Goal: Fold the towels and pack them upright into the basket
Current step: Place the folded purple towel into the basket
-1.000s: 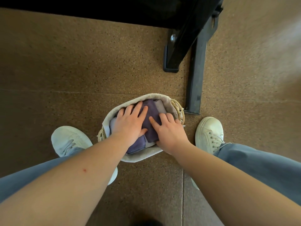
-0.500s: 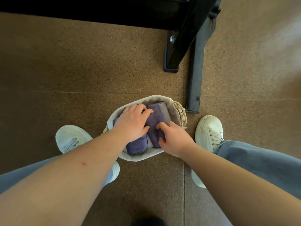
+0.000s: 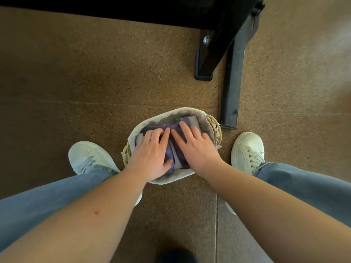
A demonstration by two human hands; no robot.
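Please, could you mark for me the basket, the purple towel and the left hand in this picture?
basket [image 3: 180, 111], head view, far rim of its pale lining.
purple towel [image 3: 153, 128], head view, bare folded top just beyond the fingertips.
left hand [image 3: 152, 154], head view, back of the hand.

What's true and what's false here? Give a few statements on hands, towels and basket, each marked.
1. Left hand and right hand lie flat on the towels in the basket. True.
2. The basket sits on a table. False: it's on the floor.
3. The right hand grips the basket's handle. False: its fingers lie straight on the towels.
4. A black leg stands beyond the basket. True.
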